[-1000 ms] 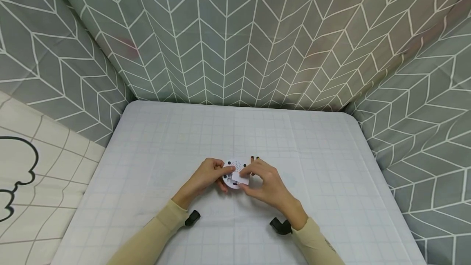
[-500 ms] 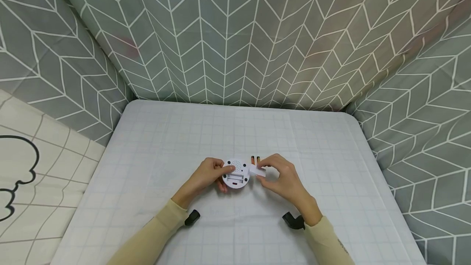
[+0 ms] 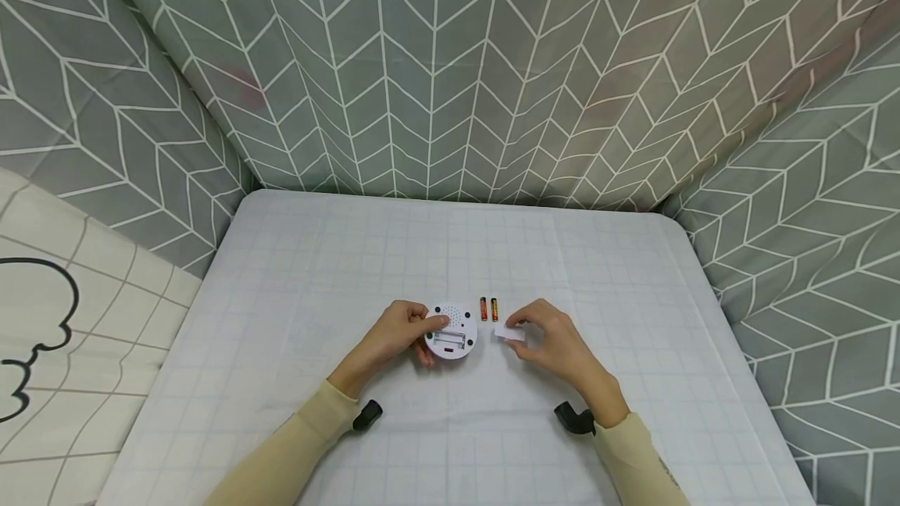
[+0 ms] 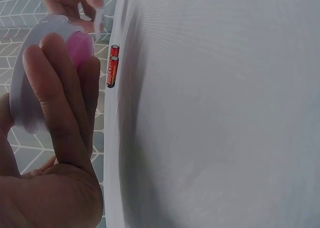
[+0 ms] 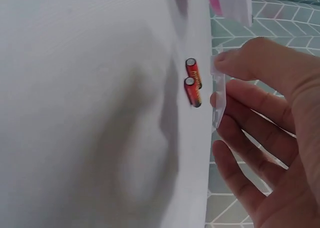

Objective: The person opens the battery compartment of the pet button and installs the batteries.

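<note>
With its slot upward and crosswise, the device, whose pink underside is seen only in wrist views, is gripped by the left hand, a cover by the right hand.

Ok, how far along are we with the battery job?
Done: the white cover is off, baring the battery bay. In hand: the right hand pinches that cover; the left hand holds the round device. Remaining, probably: fitting the two batteries lying on the table, then the cover.
</note>
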`<state>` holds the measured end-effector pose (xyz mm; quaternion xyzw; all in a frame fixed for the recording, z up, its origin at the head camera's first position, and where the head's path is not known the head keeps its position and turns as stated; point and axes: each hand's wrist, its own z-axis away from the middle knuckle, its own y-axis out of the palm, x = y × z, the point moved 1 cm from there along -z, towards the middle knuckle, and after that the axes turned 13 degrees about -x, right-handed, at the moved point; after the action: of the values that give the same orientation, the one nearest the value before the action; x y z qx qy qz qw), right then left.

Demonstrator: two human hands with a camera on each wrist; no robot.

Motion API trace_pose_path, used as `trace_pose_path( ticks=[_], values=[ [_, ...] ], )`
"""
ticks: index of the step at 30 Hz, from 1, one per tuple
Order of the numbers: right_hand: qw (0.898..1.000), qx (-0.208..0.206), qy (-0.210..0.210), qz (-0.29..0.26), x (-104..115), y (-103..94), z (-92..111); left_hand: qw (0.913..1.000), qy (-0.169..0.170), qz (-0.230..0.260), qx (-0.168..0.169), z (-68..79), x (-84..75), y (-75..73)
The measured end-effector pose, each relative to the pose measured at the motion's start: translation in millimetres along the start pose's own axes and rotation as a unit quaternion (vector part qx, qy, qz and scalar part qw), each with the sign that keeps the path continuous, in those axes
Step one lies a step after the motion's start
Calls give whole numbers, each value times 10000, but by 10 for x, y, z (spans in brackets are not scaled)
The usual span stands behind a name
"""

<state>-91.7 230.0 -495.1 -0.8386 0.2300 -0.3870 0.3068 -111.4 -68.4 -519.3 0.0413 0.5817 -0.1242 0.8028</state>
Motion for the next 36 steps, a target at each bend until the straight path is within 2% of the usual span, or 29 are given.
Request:
trace_pose_path(
  ticks=[6,15,21,29,36],
  values=[
    [9999,110,38,94,-43,31,45,10000,-49,38,-3,2,-1,-1],
    [9975,441,477,293,-73,52,67,10000,-26,-22,-76,-3,4,-1],
    [9967,483,535,377,-76,62,52,10000,-26,-37,-59,-7,6,-7],
    [9992,149,207,317,-51,66,-45,10000,5,-66,-72,4,3,-12],
    [9998,-106,-6,188,-28,148,-191,9999,-58,-70,-71,3,17,-13]
  ],
)
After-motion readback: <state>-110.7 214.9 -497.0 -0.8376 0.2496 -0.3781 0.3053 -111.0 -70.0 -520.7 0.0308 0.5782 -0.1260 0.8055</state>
